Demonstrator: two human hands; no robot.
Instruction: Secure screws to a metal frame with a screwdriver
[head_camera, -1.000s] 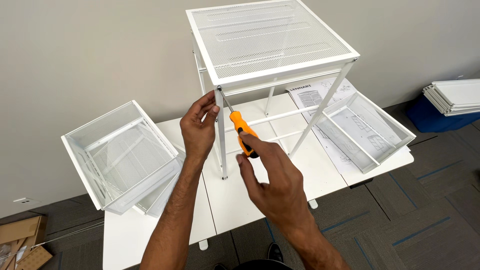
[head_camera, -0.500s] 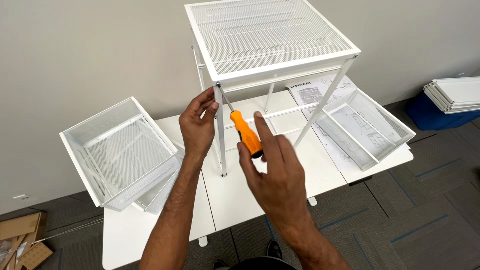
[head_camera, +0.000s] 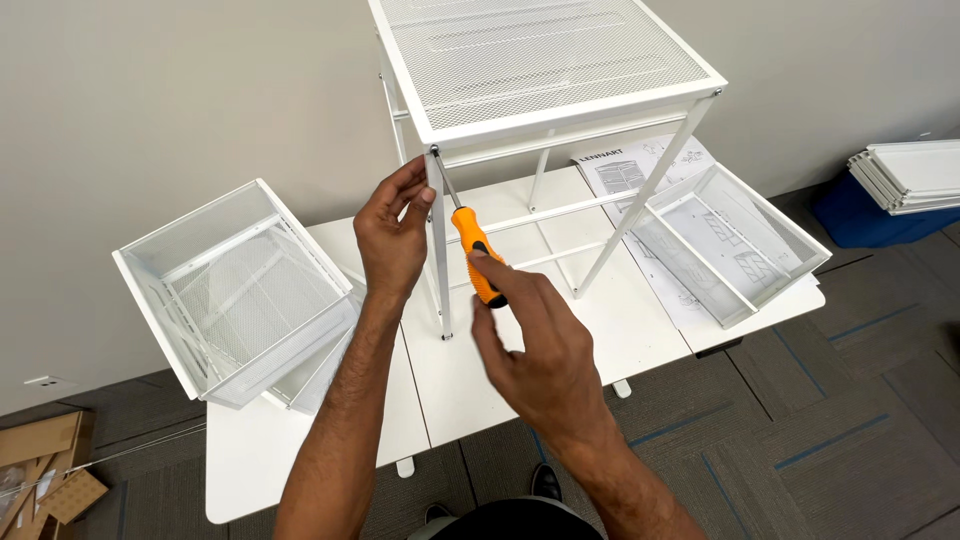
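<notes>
A white metal frame with a mesh top (head_camera: 545, 60) stands on a white table (head_camera: 440, 380). My left hand (head_camera: 392, 235) grips the frame's near front leg (head_camera: 440, 260) just under the top corner. My right hand (head_camera: 535, 345) holds an orange-handled screwdriver (head_camera: 476, 255). Its thin shaft slants up to the corner where the leg meets the top.
A white mesh drawer (head_camera: 235, 290) rests on the table's left side, another mesh drawer (head_camera: 735, 240) on the right over printed instruction sheets (head_camera: 640, 170). White panels (head_camera: 905, 175) lie stacked on a blue box at far right. Cardboard pieces (head_camera: 45, 465) sit on the carpet at left.
The view has shifted slightly. My right hand has turned on the screwdriver handle, its fingers now more spread; the left hand stays on the leg.
</notes>
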